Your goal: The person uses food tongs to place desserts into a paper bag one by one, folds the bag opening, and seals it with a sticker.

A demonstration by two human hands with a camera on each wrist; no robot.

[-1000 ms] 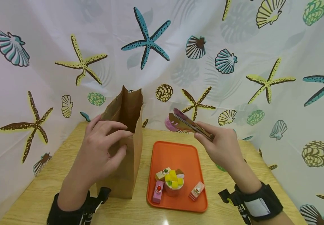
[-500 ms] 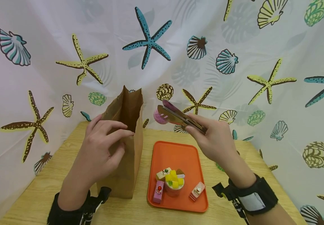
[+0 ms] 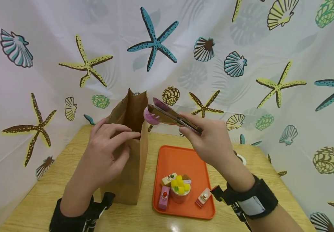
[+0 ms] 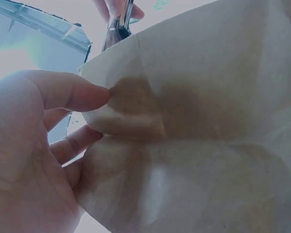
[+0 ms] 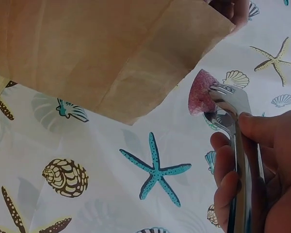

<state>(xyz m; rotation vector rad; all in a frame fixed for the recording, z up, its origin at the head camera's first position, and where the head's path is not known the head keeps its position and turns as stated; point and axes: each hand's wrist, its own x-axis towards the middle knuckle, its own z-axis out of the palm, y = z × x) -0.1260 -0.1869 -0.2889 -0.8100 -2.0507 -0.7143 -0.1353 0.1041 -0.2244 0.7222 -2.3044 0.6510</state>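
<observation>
Brown paper bag [image 3: 123, 183]: upright on wooden table [image 3: 49, 183], mouth open.
Left hand [image 3: 104, 153]: pinching bag rim, thumb one side, fingers other.
Right hand [image 3: 211, 140]: gripping metal tongs [image 5: 243, 194].
Tongs: clamped on pink piece [image 5: 201, 94], raised above table.
Pink piece: outside bag, just beside rim.
Orange tray [image 3: 181, 158]: right of bag, bearing yellow-topped cup [image 3: 180, 195] plus small cakes [image 3: 163, 200].
</observation>
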